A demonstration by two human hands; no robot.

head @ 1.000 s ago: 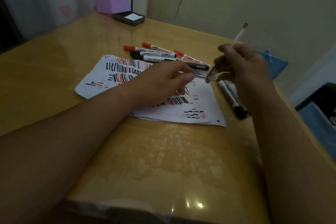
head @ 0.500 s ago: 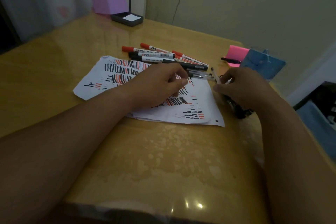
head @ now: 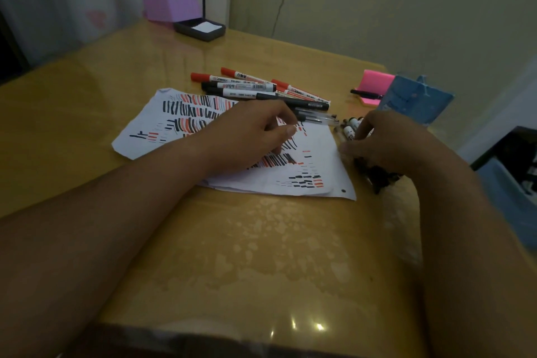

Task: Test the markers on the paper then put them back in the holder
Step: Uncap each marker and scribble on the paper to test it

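Observation:
A white paper (head: pixel 321 144) covered in red and black strokes lies on the yellow table (head: pixel 232 256). My left hand (head: pixel 255 131) rests on it with fingers curled and nothing in them. Behind the paper lie several red and black markers (head: pixel 247 86), a black pen (head: pixel 305 104) and clear pens (head: pixel 316 118). Right of the paper, my right hand (head: pixel 380 142) is down over a small pile of white-barrelled markers (head: pixel 349 128), closed on a thin pen whose tip (head: pixel 338 129) pokes out. A blue holder (head: pixel 415 102) stands behind that hand.
A pink sticky-note block (head: pixel 374 83) with a black pen on it sits next to the blue holder. A purple box (head: pixel 171 7) and a black tray of white notes (head: pixel 200 27) stand at the far corner. A dark bin (head: pixel 511 160) is off the table's right edge.
My right hand came down from mid-air with the thin pen to the pile right of the paper. My left hand drew its fingers back and settled on the paper.

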